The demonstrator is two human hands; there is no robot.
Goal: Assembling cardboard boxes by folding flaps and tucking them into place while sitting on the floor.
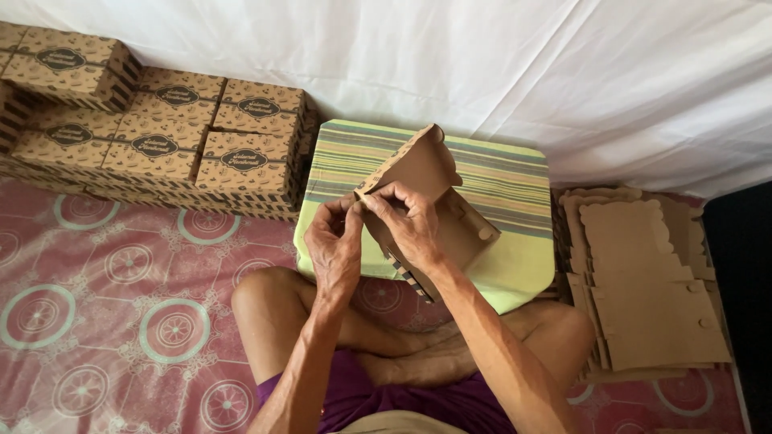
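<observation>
Both hands are pinched together on one corner of a half-folded cardboard box (430, 205) — left hand (336, 249) steadying the edge, right hand (410, 221) pressing a flap, probably to lock it. The box sits over a striped cushion (515, 181) above crossed legs. Flat blanks (651, 289) lie stacked on the right, finished boxes (161, 137) piled on the left.

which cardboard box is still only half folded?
The one in both hands, over the striped cushion: half-folded box. Left stack finished; right pile flat.
</observation>
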